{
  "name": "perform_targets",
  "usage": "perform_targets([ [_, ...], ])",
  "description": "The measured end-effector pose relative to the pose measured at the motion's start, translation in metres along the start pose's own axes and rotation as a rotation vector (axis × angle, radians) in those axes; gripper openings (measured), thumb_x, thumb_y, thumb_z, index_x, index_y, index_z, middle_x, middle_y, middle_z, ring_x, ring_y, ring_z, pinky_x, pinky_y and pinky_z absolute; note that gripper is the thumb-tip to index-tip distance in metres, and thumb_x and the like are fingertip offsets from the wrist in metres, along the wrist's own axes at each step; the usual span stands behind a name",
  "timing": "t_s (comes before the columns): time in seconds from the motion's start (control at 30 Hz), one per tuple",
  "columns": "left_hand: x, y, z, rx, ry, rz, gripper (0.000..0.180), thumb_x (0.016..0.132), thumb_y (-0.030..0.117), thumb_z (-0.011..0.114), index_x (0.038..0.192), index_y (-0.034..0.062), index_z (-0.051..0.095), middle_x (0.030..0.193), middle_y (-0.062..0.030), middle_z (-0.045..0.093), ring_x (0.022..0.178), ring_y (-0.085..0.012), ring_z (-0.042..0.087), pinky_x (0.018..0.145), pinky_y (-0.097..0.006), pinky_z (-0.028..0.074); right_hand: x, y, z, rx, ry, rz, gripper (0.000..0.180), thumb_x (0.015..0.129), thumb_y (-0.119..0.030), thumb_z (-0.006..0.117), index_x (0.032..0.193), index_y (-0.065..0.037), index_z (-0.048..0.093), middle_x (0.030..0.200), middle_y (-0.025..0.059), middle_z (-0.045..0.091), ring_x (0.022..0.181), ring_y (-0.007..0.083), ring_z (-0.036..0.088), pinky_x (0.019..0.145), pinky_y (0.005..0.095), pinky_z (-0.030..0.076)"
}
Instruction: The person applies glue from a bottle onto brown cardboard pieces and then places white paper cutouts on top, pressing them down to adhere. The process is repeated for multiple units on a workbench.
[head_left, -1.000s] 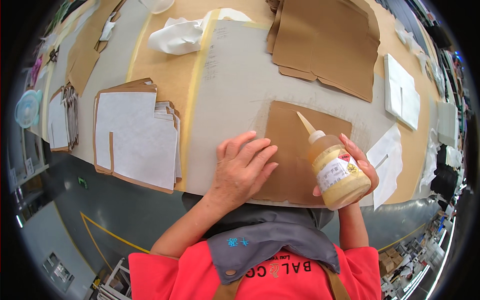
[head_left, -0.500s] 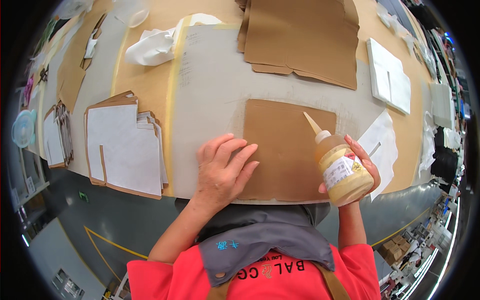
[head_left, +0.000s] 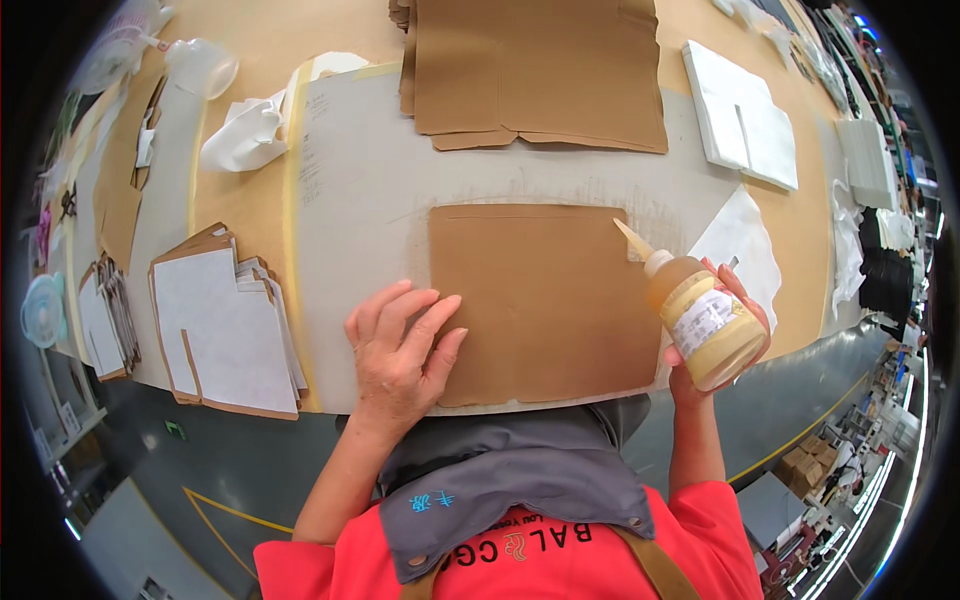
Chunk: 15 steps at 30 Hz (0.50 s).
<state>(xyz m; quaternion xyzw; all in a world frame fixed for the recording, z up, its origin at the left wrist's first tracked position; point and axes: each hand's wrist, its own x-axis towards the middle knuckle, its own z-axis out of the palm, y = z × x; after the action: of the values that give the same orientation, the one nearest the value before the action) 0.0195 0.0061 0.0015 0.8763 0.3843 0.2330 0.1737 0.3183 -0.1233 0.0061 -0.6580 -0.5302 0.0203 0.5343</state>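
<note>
On the table: a brown card sheet (head_left: 545, 300) lies flat on a grey mat (head_left: 370, 200), near the edge
Left hand (head_left: 400, 350): fingers spread wide, pressing flat on the sheet's left part
Right hand (head_left: 715, 345): fingers wrapped tight round a glue bottle (head_left: 700, 315)
Bottle tip: points at the sheet's top right corner
Done: sheet is laid out and held down
Left: no glue shows on the sheet yet, so the gluing looks barely begun
Nearby: more brown sheets (head_left: 540, 70), white pieces (head_left: 225, 335)

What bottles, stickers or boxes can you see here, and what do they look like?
Glue bottle: held in the right hand, right of the brown card sheet; yellowish, pointed nozzle.
Label: wrapped round that bottle; white rectangle, small dark print.
Cardboard boxes: on the floor, lower right; small, brown.
</note>
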Motion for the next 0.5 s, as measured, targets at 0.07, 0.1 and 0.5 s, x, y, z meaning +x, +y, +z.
perform_targets([
  [0.07,0.000,0.000,0.000,0.002,-0.002,0.001,0.032,0.080,0.018,0.078,0.112,0.0122,0.073,0.113,-0.0025,0.063,0.116,-0.0256,0.056,0.099,-0.038,0.037,0.000,0.000,0.001,0.045,0.070,0.082,0.106,0.062,-0.063,0.085,0.134,-0.011,0.026,0.138,0.0271,0.049,0.122,0.0419,0.057,0.103,0.0539,0.050],
  [0.1,0.000,0.000,0.000,0.006,-0.001,0.002,0.032,0.080,0.017,0.078,0.111,0.0121,0.073,0.113,-0.0026,0.063,0.116,-0.0256,0.056,0.099,-0.038,0.037,0.001,-0.002,0.002,0.067,0.094,0.131,0.106,0.063,-0.063,0.085,0.134,-0.010,0.026,0.140,0.0267,0.048,0.123,0.0419,0.057,0.104,0.0540,0.049],
  [0.5,0.000,0.001,0.000,0.015,0.002,0.006,0.034,0.080,0.017,0.077,0.113,0.0117,0.072,0.114,-0.0028,0.063,0.116,-0.0264,0.056,0.100,-0.038,0.037,0.004,-0.012,-0.002,0.173,0.165,0.278,0.107,0.066,-0.059,0.084,0.139,-0.009,0.025,0.141,0.0248,0.047,0.129,0.0402,0.051,0.109,0.0555,0.045],
])
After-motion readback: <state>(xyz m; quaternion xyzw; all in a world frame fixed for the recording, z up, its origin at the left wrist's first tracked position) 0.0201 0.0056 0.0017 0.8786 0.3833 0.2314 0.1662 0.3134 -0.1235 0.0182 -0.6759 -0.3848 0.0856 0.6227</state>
